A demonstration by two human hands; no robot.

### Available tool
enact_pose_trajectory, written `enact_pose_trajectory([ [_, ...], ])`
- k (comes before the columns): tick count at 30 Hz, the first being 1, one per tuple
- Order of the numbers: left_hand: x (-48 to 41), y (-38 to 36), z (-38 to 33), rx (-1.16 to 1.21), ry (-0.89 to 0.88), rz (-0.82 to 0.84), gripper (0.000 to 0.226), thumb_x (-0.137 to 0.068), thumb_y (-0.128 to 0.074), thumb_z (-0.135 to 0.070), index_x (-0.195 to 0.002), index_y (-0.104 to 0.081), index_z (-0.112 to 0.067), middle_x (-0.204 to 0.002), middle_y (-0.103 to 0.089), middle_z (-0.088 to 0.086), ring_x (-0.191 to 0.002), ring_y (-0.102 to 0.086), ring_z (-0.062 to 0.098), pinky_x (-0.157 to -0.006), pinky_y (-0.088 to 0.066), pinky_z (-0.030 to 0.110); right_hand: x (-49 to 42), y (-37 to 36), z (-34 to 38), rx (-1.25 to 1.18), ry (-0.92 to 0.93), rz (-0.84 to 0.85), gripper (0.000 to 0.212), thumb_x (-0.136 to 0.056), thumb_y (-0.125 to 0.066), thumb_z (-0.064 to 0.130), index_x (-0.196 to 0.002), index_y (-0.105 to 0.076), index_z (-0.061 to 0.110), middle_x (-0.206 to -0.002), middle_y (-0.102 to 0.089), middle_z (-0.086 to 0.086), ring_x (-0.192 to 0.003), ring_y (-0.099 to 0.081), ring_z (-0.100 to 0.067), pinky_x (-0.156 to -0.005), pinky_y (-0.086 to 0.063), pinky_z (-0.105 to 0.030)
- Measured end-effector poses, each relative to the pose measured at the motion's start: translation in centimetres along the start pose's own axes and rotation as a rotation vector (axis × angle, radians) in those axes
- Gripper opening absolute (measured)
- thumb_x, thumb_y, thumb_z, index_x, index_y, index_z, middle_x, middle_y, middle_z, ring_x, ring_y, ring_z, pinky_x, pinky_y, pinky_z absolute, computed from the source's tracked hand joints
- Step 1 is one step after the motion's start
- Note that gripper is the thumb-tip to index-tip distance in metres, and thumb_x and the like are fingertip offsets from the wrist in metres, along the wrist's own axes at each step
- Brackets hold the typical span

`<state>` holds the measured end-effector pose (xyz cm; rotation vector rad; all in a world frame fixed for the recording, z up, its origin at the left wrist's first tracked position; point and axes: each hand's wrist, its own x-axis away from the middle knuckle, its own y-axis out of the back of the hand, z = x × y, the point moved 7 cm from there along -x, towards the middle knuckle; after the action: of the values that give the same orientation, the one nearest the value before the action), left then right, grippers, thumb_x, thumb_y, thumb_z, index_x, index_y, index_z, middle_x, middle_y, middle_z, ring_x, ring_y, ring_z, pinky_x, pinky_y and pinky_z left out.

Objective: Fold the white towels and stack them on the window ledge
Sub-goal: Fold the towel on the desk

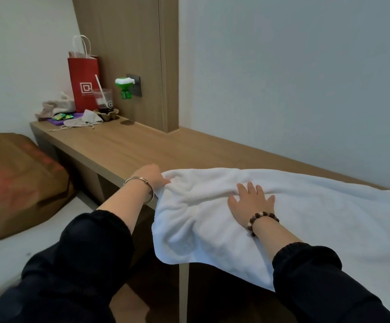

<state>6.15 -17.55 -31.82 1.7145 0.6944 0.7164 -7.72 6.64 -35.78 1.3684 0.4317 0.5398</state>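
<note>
the towel [306, 217] lies across the wooden ledge [142, 145] in the lower right of the frame, and its near edge droops over the front lip. our left hand [150, 176] pinches the towel's left corner at centre frame, fingers curled and closed on the cloth. our right hand [250, 201] presses flat on the towel's middle, fingers straight and a little apart.

what could go wrong, as we judge it: a good part of the cloth hangs off the ledge, so if the flat hand lifts while the other tugs, the weight may drag the towel down. a hard pull against the pinned middle may only deepen the creases between our hands, and a fold made over them would come out lumpy and stack badly. the cup [103, 99] and the red paper bag [83, 85] stand in the upper left, well apart, so they look safe.

the towel is thick, soft terry, limp and rumpled, roughly rectangular. the ledge is smooth, flat wood-grain board with a square edge.
</note>
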Motion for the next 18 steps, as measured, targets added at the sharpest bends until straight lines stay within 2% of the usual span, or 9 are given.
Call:
enact_pose_trajectory([
  [2,-0.9,0.8,0.0,-0.051,-0.007,-0.04,0.027,-0.089,-0.061,-0.035,-0.088,-0.06,-0.008,-0.076,-0.055,0.003,-0.073,-0.053,0.022,-0.062,-0.041,0.028,-0.1,0.0,-0.1,-0.017,-0.002,-0.018,0.058,-0.095,-0.018,0.047,-0.15,-0.016,0.027,-0.16,-0.005,0.002,-0.146,-0.002,-0.021,-0.115,-0.007,-0.053],
  [4,-1.6,2.2,0.0,-0.009,0.016,-0.184,0.018,-0.089,-0.06,-0.023,-0.078,-0.057,-0.01,-0.075,-0.056,0.005,-0.07,-0.053,0.022,-0.061,-0.043,0.029,-0.3,0.1,-0.2,-0.026,-0.01,-0.04,0.058,-0.096,-0.019,0.045,-0.15,-0.018,0.024,-0.16,-0.006,0.001,-0.146,-0.003,-0.02,-0.116,-0.008,-0.052],
  [6,-1.8,3.9,-0.1,0.106,0.025,-0.388,0.011,-0.09,-0.054,-0.013,-0.081,-0.059,-0.009,-0.085,-0.061,0.01,-0.075,-0.055,0.026,-0.064,-0.044,0.032,-0.3,0.1,-0.3,-0.038,-0.021,-0.048,0.058,-0.097,-0.021,0.045,-0.15,-0.018,0.022,-0.16,-0.003,-0.002,-0.146,-0.002,-0.02,-0.117,-0.007,-0.051],
  [8,-1.7,4.8,-0.7,0.272,-0.005,-0.52,0.021,-0.09,-0.046,-0.006,-0.103,-0.062,-0.01,-0.111,-0.057,0.015,-0.09,-0.058,0.033,-0.07,-0.042,0.034,-0.3,0.2,-0.3,-0.054,-0.029,-0.047,0.06,-0.097,-0.023,0.046,-0.151,-0.015,0.021,-0.16,0.002,-0.004,-0.147,0.002,-0.021,-0.118,-0.004,-0.049],
  [9,-1.5,4.4,-1.3,0.376,-0.039,-0.498,0.037,-0.09,-0.044,-0.005,-0.124,-0.054,-0.015,-0.131,-0.047,0.016,-0.1,-0.057,0.035,-0.075,-0.042,0.035,-0.3,0.2,-0.4,-0.059,-0.03,-0.051,0.061,-0.096,-0.024,0.046,-0.151,-0.013,0.021,-0.16,0.004,-0.005,-0.147,0.004,-0.022,-0.118,-0.003,-0.048],
  [10,-1.3,3.3,-2.3,0.453,-0.078,-0.409,0.055,-0.091,-0.044,-0.005,-0.142,-0.036,-0.023,-0.148,-0.03,0.013,-0.107,-0.054,0.034,-0.08,-0.044,0.036,-0.2,0.3,-0.3,-0.061,-0.031,-0.058,0.062,-0.096,-0.025,0.046,-0.151,-0.012,0.02,-0.16,0.006,-0.006,-0.147,0.005,-0.023,-0.118,-0.002,-0.048],
  [12,-0.4,0.5,-4.8,0.344,-0.154,-0.244,0.072,-0.094,-0.046,-0.017,-0.151,-0.004,-0.031,-0.159,-0.002,0.007,-0.127,-0.041,0.033,-0.096,-0.041,0.045,-0.1,0.4,-0.4,-0.051,-0.037,-0.072,0.063,-0.096,-0.026,0.046,-0.152,-0.011,0.02,-0.16,0.007,-0.006,-0.147,0.006,-0.023,-0.118,-0.001,-0.048],
  [15,1.8,-2.6,-6.9,-0.049,-0.215,-0.209,0.063,-0.099,-0.034,-0.039,-0.151,-0.001,-0.029,-0.159,0.0,0.004,-0.146,-0.003,0.03,-0.111,-0.014,0.058,0.0,0.4,-0.6,-0.01,-0.066,-0.077,0.066,-0.095,-0.024,0.049,-0.152,-0.007,0.021,-0.159,0.01,-0.006,-0.146,0.01,-0.024,-0.117,0.001,-0.051],
  [18,4.0,-4.5,-8.3,-0.205,-0.3,-0.22,0.06,-0.1,-0.024,-0.045,-0.152,0.0,-0.025,-0.16,0.004,0.005,-0.146,0.008,0.031,-0.112,-0.004,0.059,0.2,0.5,-0.7,0.011,-0.105,-0.058,0.069,-0.094,-0.023,0.053,-0.152,-0.001,0.024,-0.158,0.016,-0.005,-0.146,0.014,-0.024,-0.115,-0.001,-0.056],
])
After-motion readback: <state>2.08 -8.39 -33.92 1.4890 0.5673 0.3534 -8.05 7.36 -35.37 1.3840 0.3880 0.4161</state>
